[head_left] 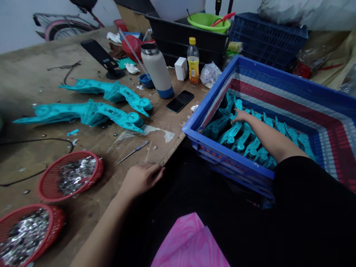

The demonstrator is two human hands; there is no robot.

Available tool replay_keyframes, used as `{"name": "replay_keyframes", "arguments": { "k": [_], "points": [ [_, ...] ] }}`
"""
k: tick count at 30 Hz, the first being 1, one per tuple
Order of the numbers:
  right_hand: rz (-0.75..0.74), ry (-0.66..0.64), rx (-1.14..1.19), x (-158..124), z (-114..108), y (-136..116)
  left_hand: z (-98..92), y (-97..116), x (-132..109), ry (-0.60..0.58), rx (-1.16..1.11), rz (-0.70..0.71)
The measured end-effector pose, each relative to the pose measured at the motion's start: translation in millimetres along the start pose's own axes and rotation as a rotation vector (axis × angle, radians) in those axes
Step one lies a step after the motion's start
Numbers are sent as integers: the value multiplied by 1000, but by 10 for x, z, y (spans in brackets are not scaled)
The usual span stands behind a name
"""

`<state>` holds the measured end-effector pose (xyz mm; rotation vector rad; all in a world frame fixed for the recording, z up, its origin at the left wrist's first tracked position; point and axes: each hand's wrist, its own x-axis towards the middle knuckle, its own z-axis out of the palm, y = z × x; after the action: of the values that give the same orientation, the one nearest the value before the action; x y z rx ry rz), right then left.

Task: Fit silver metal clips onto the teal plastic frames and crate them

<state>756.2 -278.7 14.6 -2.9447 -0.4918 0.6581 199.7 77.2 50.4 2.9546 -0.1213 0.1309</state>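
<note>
Inside the blue crate (226,148), my right hand (239,115) reaches down onto a row of turquoise plastic parts (251,146). Its fingers touch one of them, but whether they grip it is too small to tell. My left hand (141,179) rests at the table's front edge, fingers loosely curled, with nothing visible in it. Just beyond it lies a thin screwdriver-like tool (137,150). Two long turquoise parts (91,112) lie side by side on the brown table (91,139).
Two red baskets (97,174) of small metal pieces stand at the left. Farther back are a phone (180,101), a flask (157,70), a juice bottle (193,63), a small white box (181,69) and a phone stand (100,55). A black tub (186,42) stands behind.
</note>
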Motion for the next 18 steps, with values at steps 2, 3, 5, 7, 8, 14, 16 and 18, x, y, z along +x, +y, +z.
{"name": "replay_keyframes", "arguments": {
  "k": [2,3,5,7,8,14,16,18],
  "points": [
    [-30,-10,35,-31,-137,56,-10,9,8,-10,4,-12],
    [-34,-9,52,-48,-212,89,-16,15,13,-15,3,-18],
    [-11,6,82,-85,-343,157,-33,30,22,-24,-15,-31],
    [42,26,105,-124,-408,208,-47,47,31,-30,-43,-49],
    [69,32,114,-146,-405,221,-52,55,34,-34,-54,-57],
    [92,58,99,-301,-144,64,-36,58,43,-40,-64,-63],
    [72,84,64,-371,-154,-35,-38,57,44,-39,-59,-72],
    [44,110,13,-485,-284,-134,-61,85,49,-40,-55,-87]
  ]
}}
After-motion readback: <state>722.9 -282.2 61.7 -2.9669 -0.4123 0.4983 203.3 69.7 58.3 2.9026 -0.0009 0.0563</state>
